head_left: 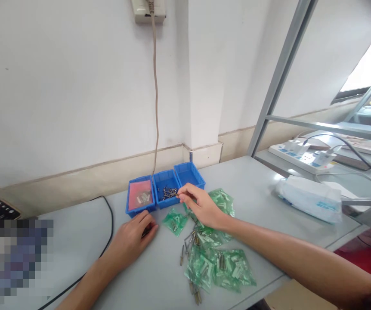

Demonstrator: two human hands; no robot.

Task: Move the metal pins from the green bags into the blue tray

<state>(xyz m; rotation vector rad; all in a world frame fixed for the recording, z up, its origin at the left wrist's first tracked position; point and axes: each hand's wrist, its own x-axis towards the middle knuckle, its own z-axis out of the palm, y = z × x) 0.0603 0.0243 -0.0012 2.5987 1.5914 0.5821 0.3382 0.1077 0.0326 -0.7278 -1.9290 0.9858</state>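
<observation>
My right hand [201, 206] reaches over the front right edge of the middle blue bin [162, 175], thumb and fingers pinched on a small metal piece [177, 195]. Dark, screw-like metal pieces [168, 192] lie in that bin. My left hand [135, 234] rests on the table before the left blue bin [128, 202], its fingers curled over something dark that I cannot make out. Between the hands lies a small green plastic bag [175, 221] with metal pieces inside. Several more green bags [221, 269] and loose metal pins [182, 254] spread below my right hand.
A pink sheet [137, 191] and a clear bag sit in the left bin. The right blue bin [188, 172] stands against the wall. A black cable [111, 219] crosses the table at left. To the right are a tissue pack [310, 199], a power strip [301, 156] and a metal frame [277, 82].
</observation>
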